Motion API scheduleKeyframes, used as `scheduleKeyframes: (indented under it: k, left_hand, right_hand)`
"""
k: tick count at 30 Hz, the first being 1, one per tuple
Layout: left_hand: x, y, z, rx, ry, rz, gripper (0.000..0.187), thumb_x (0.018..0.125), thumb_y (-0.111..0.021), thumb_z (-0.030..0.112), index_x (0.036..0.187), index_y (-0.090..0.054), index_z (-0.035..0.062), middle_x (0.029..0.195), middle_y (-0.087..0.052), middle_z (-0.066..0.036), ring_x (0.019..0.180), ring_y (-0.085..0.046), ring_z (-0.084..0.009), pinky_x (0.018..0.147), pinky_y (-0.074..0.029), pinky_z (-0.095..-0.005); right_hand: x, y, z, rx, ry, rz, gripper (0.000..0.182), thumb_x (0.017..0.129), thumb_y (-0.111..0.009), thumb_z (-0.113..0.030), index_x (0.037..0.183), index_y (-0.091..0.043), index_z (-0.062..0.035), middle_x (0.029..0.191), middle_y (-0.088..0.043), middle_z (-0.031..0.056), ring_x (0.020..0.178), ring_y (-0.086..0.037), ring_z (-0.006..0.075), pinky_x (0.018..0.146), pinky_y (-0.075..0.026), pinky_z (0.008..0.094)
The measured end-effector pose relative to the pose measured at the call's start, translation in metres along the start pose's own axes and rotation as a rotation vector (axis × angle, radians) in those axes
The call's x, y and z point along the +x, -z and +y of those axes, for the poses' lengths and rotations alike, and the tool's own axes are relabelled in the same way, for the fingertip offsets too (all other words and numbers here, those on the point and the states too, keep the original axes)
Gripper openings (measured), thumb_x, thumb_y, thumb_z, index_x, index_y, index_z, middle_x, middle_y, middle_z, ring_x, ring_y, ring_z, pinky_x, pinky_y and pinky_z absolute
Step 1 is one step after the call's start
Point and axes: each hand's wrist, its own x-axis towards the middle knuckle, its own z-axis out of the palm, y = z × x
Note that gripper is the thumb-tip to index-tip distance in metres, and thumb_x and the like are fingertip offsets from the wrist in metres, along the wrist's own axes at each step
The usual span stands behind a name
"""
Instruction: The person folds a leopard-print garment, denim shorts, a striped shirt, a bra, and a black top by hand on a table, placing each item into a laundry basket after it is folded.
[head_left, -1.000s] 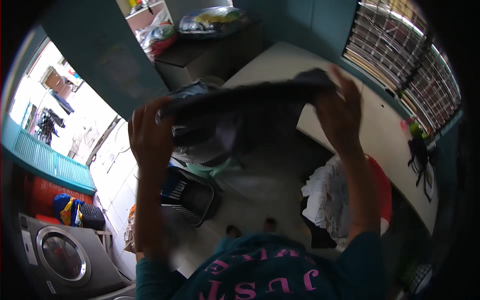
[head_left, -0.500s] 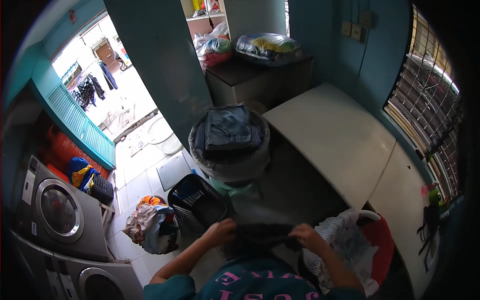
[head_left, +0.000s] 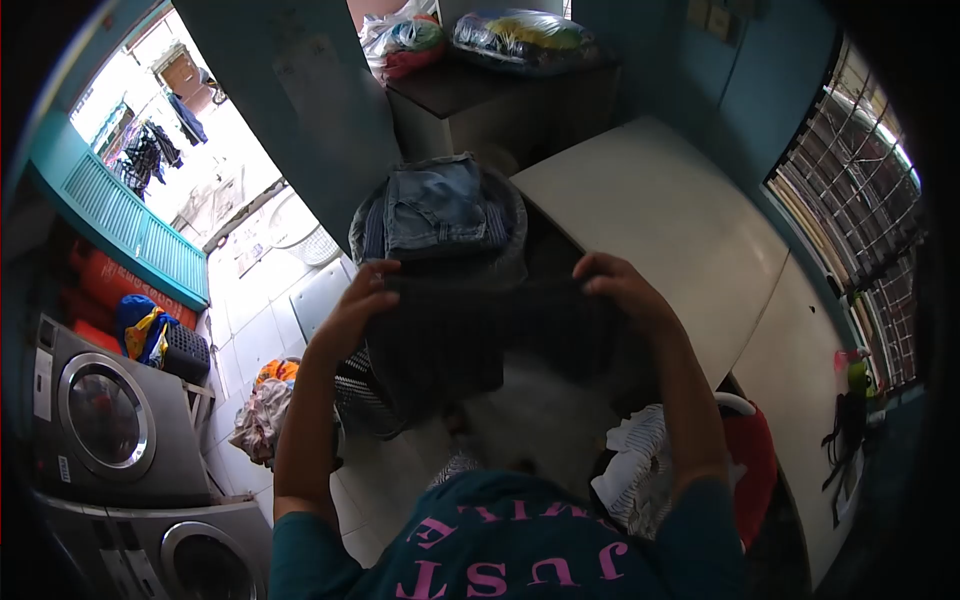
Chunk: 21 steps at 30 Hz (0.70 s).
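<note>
A dark pair of shorts (head_left: 480, 325) hangs stretched between my two hands, its two leg parts dropping below and slightly blurred. My left hand (head_left: 362, 308) pinches one upper corner, and my right hand (head_left: 622, 285) grips the opposite one. Just beyond the cloth, folded blue jeans (head_left: 435, 215) lie on a full round laundry bin (head_left: 514, 215). The shorts partly cover this bin and the black plastic basket (head_left: 365, 395) below it.
Striped and white laundry (head_left: 640, 465) fills a red-sided basket (head_left: 760, 460) at my right. A white table (head_left: 660, 220) stretches along the right wall. Two front-loading machines (head_left: 120, 420) stand at left, near a heap of clothes (head_left: 265, 410). Bagged clothes (head_left: 525, 42) rest on a cabinet.
Both hands have risen and moved forward and apart, spreading the dark shorts out in front of me. The camera view has tilted down a little.
</note>
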Motion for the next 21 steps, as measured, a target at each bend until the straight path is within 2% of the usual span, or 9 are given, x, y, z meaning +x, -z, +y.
scheduleKeyframes:
  k: [2, 5, 7, 9, 11, 12, 17, 19, 21]
  left_hand:
    - [0.026, -0.005, 0.020, 0.056, -0.041, 0.108, 0.049, 0.077, -0.061, 0.010, 0.121, -0.039, 0.0078, 0.101, -0.055, -0.011, 0.090, -0.054, -0.0157, 0.075, -0.046, -0.0275]
    - [0.058, -0.022, 0.033, 0.141, -0.150, 0.175, 0.048, 0.081, -0.061, 0.016, 0.121, -0.037, 0.0075, 0.105, -0.053, -0.013, 0.091, -0.054, -0.0161, 0.075, -0.046, -0.0283]
    - [0.052, -0.049, 0.056, 0.329, -0.302, 0.149, 0.056, 0.078, -0.064, 0.020, 0.124, -0.034, 0.0071, 0.109, -0.051, -0.015, 0.096, -0.055, -0.0209, 0.080, -0.045, -0.0309]
    - [0.053, -0.053, 0.071, 0.842, -0.650, 0.312, 0.065, 0.074, -0.067, 0.019, 0.128, -0.032, 0.0077, 0.114, -0.048, -0.018, 0.104, -0.051, -0.0264, 0.086, -0.042, -0.0344]
    - [0.069, -0.032, 0.086, 0.633, -0.599, 0.255, 0.074, 0.069, -0.070, 0.014, 0.131, -0.029, 0.0092, 0.120, -0.044, -0.018, 0.110, -0.047, -0.0295, 0.090, -0.039, -0.0369]
    - [0.080, -0.018, 0.093, 0.506, -0.605, 0.126, 0.075, 0.068, -0.069, 0.011, 0.131, -0.028, 0.0094, 0.119, -0.044, -0.018, 0.110, -0.047, -0.0292, 0.091, -0.039, -0.0368]
    - [0.119, 0.032, 0.126, 0.292, -0.698, -0.328, 0.077, 0.068, -0.065, -0.001, 0.133, -0.026, 0.0098, 0.116, -0.049, -0.014, 0.104, -0.051, -0.0235, 0.088, -0.041, -0.0340]
    - [0.145, 0.054, 0.120, 0.289, -0.676, -0.297, 0.073, 0.069, -0.063, -0.005, 0.132, -0.029, 0.0094, 0.116, -0.049, -0.012, 0.105, -0.051, -0.0208, 0.086, -0.043, -0.0329]
    - [0.175, 0.078, 0.101, 0.455, -0.751, 0.095, 0.062, 0.073, -0.060, -0.003, 0.128, -0.033, 0.0086, 0.116, -0.049, -0.012, 0.106, -0.050, -0.0194, 0.085, -0.043, -0.0320]
  right_hand:
    - [0.042, -0.009, -0.008, -0.044, 0.045, 0.313, 0.021, 0.072, -0.058, -0.015, 0.090, -0.054, -0.0045, 0.084, -0.054, 0.0037, 0.082, -0.050, 0.0093, 0.076, -0.039, 0.0237]
    - [0.082, -0.049, -0.042, -0.256, 0.236, 0.443, 0.023, 0.075, -0.060, -0.016, 0.095, -0.056, -0.0034, 0.087, -0.058, 0.0065, 0.080, -0.055, 0.0129, 0.074, -0.043, 0.0253]
    - [0.099, -0.091, -0.073, -0.165, 0.281, 0.400, 0.024, 0.076, -0.061, -0.016, 0.097, -0.056, -0.0039, 0.088, -0.059, 0.0076, 0.082, -0.056, 0.0134, 0.074, -0.043, 0.0267]
    - [0.107, -0.109, -0.102, -0.065, 0.333, 0.361, 0.025, 0.077, -0.062, -0.016, 0.099, -0.057, -0.0043, 0.089, -0.059, 0.0086, 0.084, -0.056, 0.0139, 0.074, -0.044, 0.0281]
    - [0.114, -0.112, -0.122, -0.216, 0.337, 0.275, 0.038, 0.076, -0.064, -0.012, 0.112, -0.053, -0.0047, 0.098, -0.059, 0.0069, 0.092, -0.056, 0.0151, 0.081, -0.043, 0.0272]
    - [0.124, -0.106, -0.120, -0.645, 0.643, 0.384, 0.050, 0.072, -0.069, -0.012, 0.117, -0.051, -0.0084, 0.099, -0.059, 0.0076, 0.095, -0.056, 0.0163, 0.081, -0.044, 0.0292]
    - [0.174, -0.075, -0.151, -1.216, 0.850, 0.465, 0.060, 0.067, -0.073, -0.018, 0.120, -0.047, -0.0075, 0.104, -0.059, 0.0113, 0.092, -0.059, 0.0189, 0.078, -0.046, 0.0322]
    - [0.193, -0.066, -0.154, -0.659, 0.189, 0.121, 0.054, 0.070, -0.071, -0.020, 0.116, -0.049, -0.0031, 0.100, -0.061, 0.0128, 0.090, -0.060, 0.0187, 0.077, -0.046, 0.0307]
    - [0.214, -0.066, -0.153, -0.699, 0.182, 0.228, 0.050, 0.072, -0.069, -0.021, 0.114, -0.050, -0.0006, 0.098, -0.061, 0.0132, 0.088, -0.060, 0.0180, 0.077, -0.046, 0.0295]
